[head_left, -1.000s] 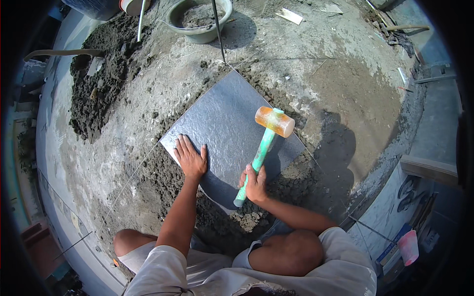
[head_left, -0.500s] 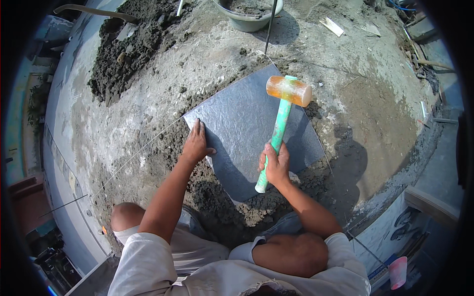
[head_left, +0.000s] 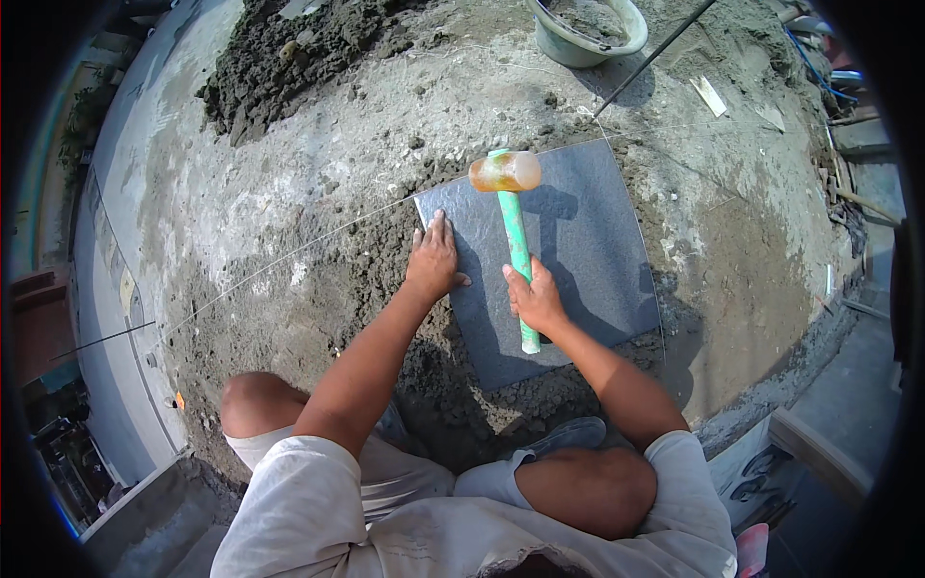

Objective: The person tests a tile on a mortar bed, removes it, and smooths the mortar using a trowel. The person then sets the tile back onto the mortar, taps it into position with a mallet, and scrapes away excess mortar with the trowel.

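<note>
A grey square floor tile (head_left: 597, 231) lies on damp mortar in front of my knees. My left hand (head_left: 436, 258) rests on its left edge, fingers stretched out and the thumb apart. In my right hand (head_left: 536, 297) is a mallet (head_left: 515, 226) with a green handle and an orange, pale-ended head. The fingers wrap round the lower handle. The mallet's head is above the tile's far left part, and its shadow falls on the tile to the right, apart from it.
Thin string lines (head_left: 279, 258) run along the tile's edges. Dark mortar (head_left: 279, 67) is heaped at the far left. A pale basin (head_left: 578, 48) stands at the far right, near a dark rod (head_left: 655, 56). A white scrap strip (head_left: 709, 96) lies beyond the tile.
The mallet has shifted left across the tile, with its handle now leaning the other way. My left hand stays on the tile's left edge. The whole view has turned and shifted.
</note>
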The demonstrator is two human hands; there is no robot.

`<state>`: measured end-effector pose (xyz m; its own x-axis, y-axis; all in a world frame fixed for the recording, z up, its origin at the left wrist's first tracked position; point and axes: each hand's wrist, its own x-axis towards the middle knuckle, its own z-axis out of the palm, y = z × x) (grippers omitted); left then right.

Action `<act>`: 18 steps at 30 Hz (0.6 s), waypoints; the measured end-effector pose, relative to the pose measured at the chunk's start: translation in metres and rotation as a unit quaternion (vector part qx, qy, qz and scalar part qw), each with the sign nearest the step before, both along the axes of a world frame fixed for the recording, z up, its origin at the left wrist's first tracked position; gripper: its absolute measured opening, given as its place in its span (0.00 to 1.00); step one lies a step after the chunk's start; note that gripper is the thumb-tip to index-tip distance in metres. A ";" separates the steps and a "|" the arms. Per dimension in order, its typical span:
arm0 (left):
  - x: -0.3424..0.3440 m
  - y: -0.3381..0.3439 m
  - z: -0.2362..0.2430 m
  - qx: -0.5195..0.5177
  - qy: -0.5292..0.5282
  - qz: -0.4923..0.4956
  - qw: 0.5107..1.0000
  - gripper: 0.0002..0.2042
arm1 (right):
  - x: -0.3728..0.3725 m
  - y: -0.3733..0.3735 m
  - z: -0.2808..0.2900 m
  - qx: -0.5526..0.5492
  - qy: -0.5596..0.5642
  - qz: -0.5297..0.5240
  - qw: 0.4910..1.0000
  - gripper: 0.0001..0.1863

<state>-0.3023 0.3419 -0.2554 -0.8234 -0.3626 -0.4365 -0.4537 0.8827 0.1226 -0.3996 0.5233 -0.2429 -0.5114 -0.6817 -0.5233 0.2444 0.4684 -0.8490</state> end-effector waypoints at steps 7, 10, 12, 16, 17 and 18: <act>0.003 -0.008 0.006 -0.004 -0.015 0.011 1.000 0.58 | -0.002 -0.010 0.025 0.013 -0.050 -0.010 0.999 0.16; -0.004 -0.002 0.008 -0.017 0.008 -0.004 1.000 0.58 | 0.001 0.008 0.034 -0.077 0.101 -0.061 0.990 0.14; -0.011 0.002 0.009 -0.006 -0.014 -0.002 1.000 0.58 | 0.006 0.011 -0.004 0.012 0.116 -0.012 0.993 0.18; 0.004 -0.008 0.006 -0.013 -0.037 0.005 0.999 0.59 | 0.004 -0.013 -0.001 0.042 0.156 0.096 0.982 0.21; 0.000 -0.009 0.005 -0.012 -0.034 0.009 0.999 0.60 | 0.008 -0.010 0.008 0.023 0.161 0.081 0.983 0.21; 0.006 -0.013 0.005 -0.017 -0.033 0.003 0.999 0.60 | 0.011 -0.008 0.019 0.011 0.149 0.077 0.986 0.22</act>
